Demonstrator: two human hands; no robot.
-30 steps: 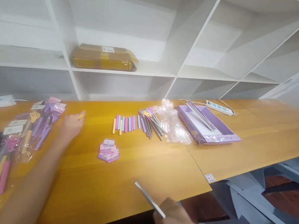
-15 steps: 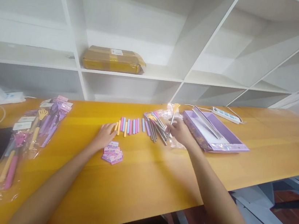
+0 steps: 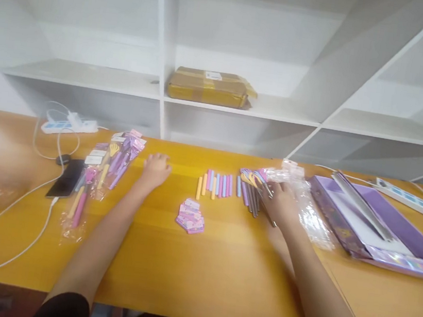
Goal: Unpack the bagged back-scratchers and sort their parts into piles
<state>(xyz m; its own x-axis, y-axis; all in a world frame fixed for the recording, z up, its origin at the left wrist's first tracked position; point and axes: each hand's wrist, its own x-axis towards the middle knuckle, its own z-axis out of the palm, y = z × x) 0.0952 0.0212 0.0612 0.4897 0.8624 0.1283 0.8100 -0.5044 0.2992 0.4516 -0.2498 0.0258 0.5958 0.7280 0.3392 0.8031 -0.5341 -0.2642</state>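
Note:
My left hand [image 3: 156,170] hovers over or rests on the table, fingers spread and holding nothing. It lies between the bagged back scratchers [image 3: 122,159] and a row of short yellow, pink, blue and purple handles [image 3: 221,185]. At the pile of metal-stemmed back scratchers [image 3: 252,197], my right hand [image 3: 280,201] has its fingers curled around a metal stem; blur hides part of the grip. Yellow and striped heads show at the pile's far end. Small pink printed cards [image 3: 191,217] lie fanned in front of the handles.
Clear plastic bags [image 3: 314,219] lie right of the pile, beside a purple box [image 3: 368,254]. Left are a phone [image 3: 65,179], cables and a power strip [image 3: 70,125]; another strip [image 3: 412,199] sits at right. A taped carton [image 3: 209,88] rests on the shelf.
The view has swung left. My left hand has left the yellow handle and moved left, opening. My right hand has lowered the upright yellow-headed back scratcher toward the pile.

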